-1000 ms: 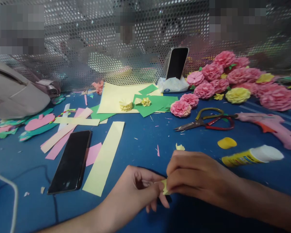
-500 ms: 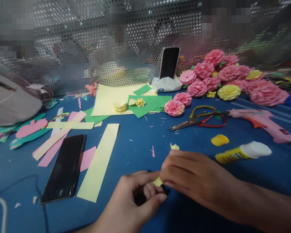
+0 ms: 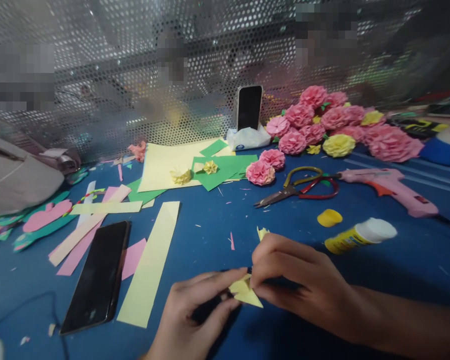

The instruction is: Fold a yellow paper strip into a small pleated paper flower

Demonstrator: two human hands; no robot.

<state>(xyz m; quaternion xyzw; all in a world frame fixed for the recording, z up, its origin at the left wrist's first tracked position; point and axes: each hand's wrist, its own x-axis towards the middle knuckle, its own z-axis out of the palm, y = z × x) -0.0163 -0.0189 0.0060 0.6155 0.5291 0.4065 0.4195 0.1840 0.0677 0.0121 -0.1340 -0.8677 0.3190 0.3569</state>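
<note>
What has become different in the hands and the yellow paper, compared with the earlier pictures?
The small yellow paper now shows more surface, one corner pointing toward the person. The thumb of the left hand, apart from it just before, lies by its edge; the right hand still pinches it. Scissors, glue stick and flat phone stayed put; the camera view shifted.

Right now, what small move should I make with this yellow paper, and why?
Perhaps press the paper flatter along its folds: it looks creased and partly spread, with the left hand and right hand at opposite sides of it.
</note>
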